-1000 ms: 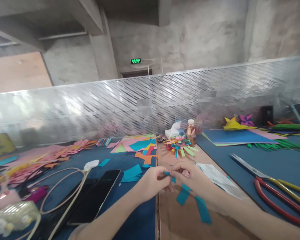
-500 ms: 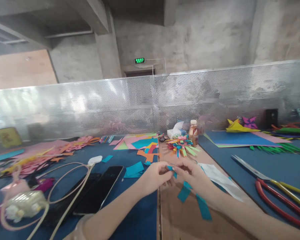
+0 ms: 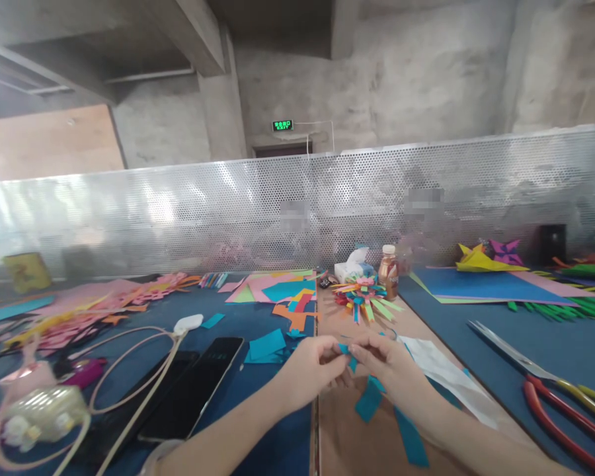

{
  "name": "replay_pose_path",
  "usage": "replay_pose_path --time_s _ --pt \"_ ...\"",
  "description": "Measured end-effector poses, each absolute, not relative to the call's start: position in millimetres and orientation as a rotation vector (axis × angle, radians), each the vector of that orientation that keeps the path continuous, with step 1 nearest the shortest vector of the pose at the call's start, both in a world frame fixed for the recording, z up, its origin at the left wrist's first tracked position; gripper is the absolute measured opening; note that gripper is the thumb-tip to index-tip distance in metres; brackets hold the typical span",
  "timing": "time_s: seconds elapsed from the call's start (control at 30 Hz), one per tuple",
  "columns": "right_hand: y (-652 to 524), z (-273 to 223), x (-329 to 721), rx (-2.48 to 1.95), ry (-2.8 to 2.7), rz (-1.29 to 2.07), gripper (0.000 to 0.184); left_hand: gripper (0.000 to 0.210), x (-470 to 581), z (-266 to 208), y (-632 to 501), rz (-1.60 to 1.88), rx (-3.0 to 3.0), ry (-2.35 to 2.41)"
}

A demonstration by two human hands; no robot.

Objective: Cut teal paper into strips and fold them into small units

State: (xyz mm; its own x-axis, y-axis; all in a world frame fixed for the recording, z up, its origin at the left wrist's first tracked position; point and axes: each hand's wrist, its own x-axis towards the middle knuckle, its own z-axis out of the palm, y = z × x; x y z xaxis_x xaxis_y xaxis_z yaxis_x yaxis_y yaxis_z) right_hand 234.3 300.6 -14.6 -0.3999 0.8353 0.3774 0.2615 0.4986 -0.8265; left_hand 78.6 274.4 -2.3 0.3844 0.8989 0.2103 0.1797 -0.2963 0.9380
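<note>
Between my fingertips is a small piece of blue paper (image 3: 353,362), pinched from both sides. My left hand (image 3: 313,367) closes on its left end, thumb against fingers. On the other end my right hand (image 3: 384,357) is closed the same way, with some fingers hidden behind the paper. Below the hands, a short blue paper strip (image 3: 368,400) and a longer blue strip (image 3: 410,439) show over the brown board. Left of my left hand lie several blue paper pieces (image 3: 268,345) on the dark blue mat.
Red-and-yellow-handled scissors (image 3: 540,383) lie at right. A black phone (image 3: 198,387) and looped cable (image 3: 129,330) are at left. Ahead stand a multicoloured paper ball (image 3: 359,296), a bottle (image 3: 389,272) and a tissue box (image 3: 344,270). A white sheet (image 3: 446,377) lies right of my hands.
The whole view has shifted slightly, so everything sits a little lower in the picture. Both hands keep their pinch on the blue paper, with hardly any movement between them.
</note>
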Motion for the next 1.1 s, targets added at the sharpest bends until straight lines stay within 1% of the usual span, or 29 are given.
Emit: replay_pose_path --time_s 0.1,0.3,0.47,0.63,0.8,1.1 --pt "302 -15 234 -0.885 -1.886 0.866 0.028 0.018 78 -2 275 0.986 1.697 0.966" --pt "301 -19 233 -0.891 -1.874 0.879 0.020 0.020 78 -5 276 0.997 1.686 0.968" --pt "299 -17 236 -0.977 -1.870 0.759 0.020 0.021 81 -7 277 0.976 1.653 0.990" --pt "298 -17 238 -0.989 -1.861 0.775 0.018 0.027 80 -9 282 1.038 1.598 1.120" --pt "305 -20 240 -0.996 -1.901 0.644 0.017 0.029 77 -6 281 1.052 1.713 1.153" --pt "303 -2 232 -1.077 -1.866 0.610 0.016 0.025 69 -1 281 1.113 2.006 1.155"
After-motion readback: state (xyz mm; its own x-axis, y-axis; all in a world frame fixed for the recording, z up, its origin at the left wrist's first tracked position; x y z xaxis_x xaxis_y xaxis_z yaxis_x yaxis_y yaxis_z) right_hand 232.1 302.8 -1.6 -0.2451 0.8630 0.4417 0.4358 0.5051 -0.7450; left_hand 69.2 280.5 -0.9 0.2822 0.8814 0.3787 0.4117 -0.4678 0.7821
